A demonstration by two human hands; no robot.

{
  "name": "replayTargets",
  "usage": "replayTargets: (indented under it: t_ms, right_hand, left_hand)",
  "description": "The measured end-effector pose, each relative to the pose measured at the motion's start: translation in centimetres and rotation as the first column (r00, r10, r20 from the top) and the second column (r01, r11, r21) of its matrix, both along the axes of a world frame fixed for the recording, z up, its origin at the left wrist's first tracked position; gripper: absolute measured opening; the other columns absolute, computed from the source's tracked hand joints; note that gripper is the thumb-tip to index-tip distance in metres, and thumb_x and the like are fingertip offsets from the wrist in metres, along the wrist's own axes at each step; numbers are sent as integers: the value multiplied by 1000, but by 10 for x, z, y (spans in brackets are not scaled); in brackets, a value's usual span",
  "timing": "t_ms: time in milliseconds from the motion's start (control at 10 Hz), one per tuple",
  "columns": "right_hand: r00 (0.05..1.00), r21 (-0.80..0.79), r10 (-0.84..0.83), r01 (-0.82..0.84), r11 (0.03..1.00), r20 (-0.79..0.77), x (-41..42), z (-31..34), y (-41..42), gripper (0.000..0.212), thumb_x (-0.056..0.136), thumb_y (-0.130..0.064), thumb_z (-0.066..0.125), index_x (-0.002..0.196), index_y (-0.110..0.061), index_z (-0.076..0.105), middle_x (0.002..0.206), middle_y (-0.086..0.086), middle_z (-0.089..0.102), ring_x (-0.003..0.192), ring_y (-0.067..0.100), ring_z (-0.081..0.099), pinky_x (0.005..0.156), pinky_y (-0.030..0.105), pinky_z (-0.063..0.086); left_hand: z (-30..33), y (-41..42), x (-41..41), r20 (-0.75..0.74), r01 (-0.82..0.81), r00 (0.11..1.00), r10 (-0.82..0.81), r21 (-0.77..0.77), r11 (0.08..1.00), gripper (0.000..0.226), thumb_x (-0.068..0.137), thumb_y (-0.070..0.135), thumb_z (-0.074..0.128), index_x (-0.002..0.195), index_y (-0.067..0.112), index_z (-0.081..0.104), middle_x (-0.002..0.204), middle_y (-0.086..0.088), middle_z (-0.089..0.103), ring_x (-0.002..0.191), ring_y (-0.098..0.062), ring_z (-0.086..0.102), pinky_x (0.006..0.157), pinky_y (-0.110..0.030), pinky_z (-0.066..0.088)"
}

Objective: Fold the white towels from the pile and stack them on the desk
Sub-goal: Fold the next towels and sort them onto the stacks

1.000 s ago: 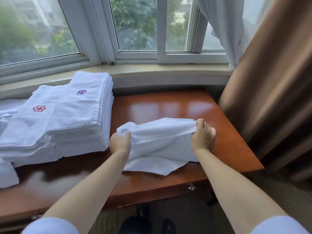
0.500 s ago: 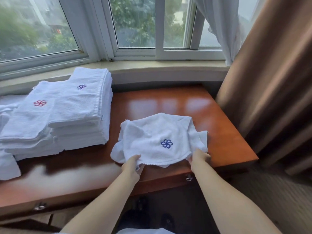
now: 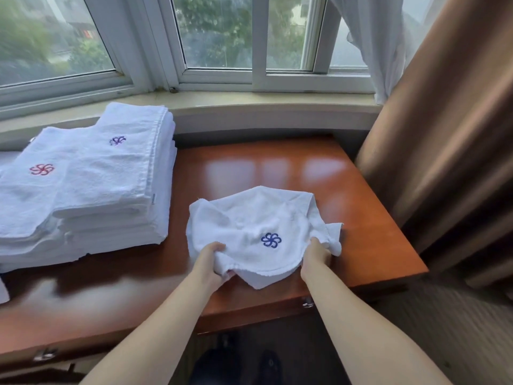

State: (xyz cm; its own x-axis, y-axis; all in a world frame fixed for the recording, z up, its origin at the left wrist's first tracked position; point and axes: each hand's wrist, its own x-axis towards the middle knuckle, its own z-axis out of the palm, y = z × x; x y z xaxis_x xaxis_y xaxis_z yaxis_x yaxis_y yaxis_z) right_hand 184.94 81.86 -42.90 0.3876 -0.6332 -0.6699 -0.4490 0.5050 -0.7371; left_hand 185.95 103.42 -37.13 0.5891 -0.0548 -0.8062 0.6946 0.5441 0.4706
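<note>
Both hands grip one small white terry towel mid-fold.

The left hand [image 3: 212, 259] and right hand [image 3: 315, 252] each bunch a near corner of the small white terry towel with a blue flower emblem [image 3: 255, 232], which lies rumpled on the glossy reddish-brown wooden tabletop [image 3: 277, 168], right of the stack of folded white towels [image 3: 91, 187]. Next, probably squaring its edges; fingertips are buried in cloth, and the stack's left end is cropped.

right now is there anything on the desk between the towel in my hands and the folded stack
Nothing visible does. The small towel, gripped by the left hand and the right hand, lies right of the folded stack, and only a bare strip of desk separates them.
</note>
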Motion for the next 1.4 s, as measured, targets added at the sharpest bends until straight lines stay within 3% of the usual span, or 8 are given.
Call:
replayTargets:
  t_ms: [200, 300, 500, 600, 800, 900, 1100, 1400]
  right_hand:
    - [966, 41, -196, 192, 981, 169, 77, 47, -18, 17, 86, -32, 56, 86, -15, 60, 83, 0, 61, 74, 20, 58, 77, 35, 50]
    - [989, -274, -28, 67, 959, 145, 109, 64, -34, 46, 90, -49, 46, 109, -11, 63, 95, 7, 67, 87, 29, 63, 84, 36, 50]
    - [963, -240, 184, -229, 943, -198, 89, 4, -32, 40, 92, -29, 49, 123, -4, 55, 113, 17, 63, 99, 39, 64, 88, 49, 53]
    - [964, -278, 120, -186, 942, -237, 76, -12, -32, 11, 85, -18, 57, 94, -12, 58, 106, 16, 67, 86, 34, 65, 82, 43, 55]
    - [961, -324, 87, 3, 946, 263, 111, 44, -31, 10, 87, -18, 56, 79, -23, 53, 70, -10, 44, 66, 13, 43, 63, 26, 39]
    - [976, -474, 121, -21, 880, 182, 102, 51, -31, 16, 83, -25, 50, 67, -26, 46, 65, -12, 45, 64, 17, 42, 60, 31, 36]
    - [991, -242, 27, -59, 968, -133, 38, 0, -14, 20, 89, -21, 45, 83, -9, 60, 94, 11, 68, 72, 27, 59, 66, 32, 50]
    - [978, 348, -116, 49, 936, 175, -2, 16, 1, 25, 96, -4, 50, 120, -11, 54, 110, 13, 58, 66, 18, 64, 41, 17, 48]
  left_hand:
    - [44, -20, 83, 163, -40, 984, 66, -160, 986, 2, 83, 5, 54, 85, 7, 54, 64, -3, 66, 45, -15, 63, 38, -16, 46]
    - [65, -15, 122, 270, 9, 963, 5, -52, 999, 16, 83, 10, 60, 98, 10, 54, 75, -4, 67, 48, -15, 64, 34, -15, 40]
    - [0, 9, 108, -96, 9, 995, 21, 292, 956, 13, 92, 5, 52, 95, 17, 55, 71, -5, 55, 47, -12, 45, 33, -11, 36]
    - [-22, 15, 95, -85, -62, 991, 102, 382, 922, 36, 90, -6, 47, 118, 13, 57, 92, -12, 54, 33, -14, 39, 27, -9, 29]
    - [-10, 16, 94, 192, -195, 975, 110, 511, 837, 53, 76, -13, 64, 126, -1, 53, 102, -19, 59, 53, -21, 52, 30, -12, 32]
    - [-19, 21, 74, 275, -226, 960, 49, 660, 716, 59, 70, -4, 76, 120, 15, 51, 115, -6, 53, 76, -23, 58, 35, -18, 43]
    - [-45, 29, 28, 127, -144, 989, 71, 777, 613, 90, 69, 0, 81, 144, 21, 38, 143, -15, 28, 100, -26, 50, 92, -37, 47]
    - [-47, 41, -7, 28, -37, 999, 26, 548, 836, 21, 80, 5, 71, 98, 5, 59, 101, -18, 63, 69, -24, 58, 57, -28, 47]
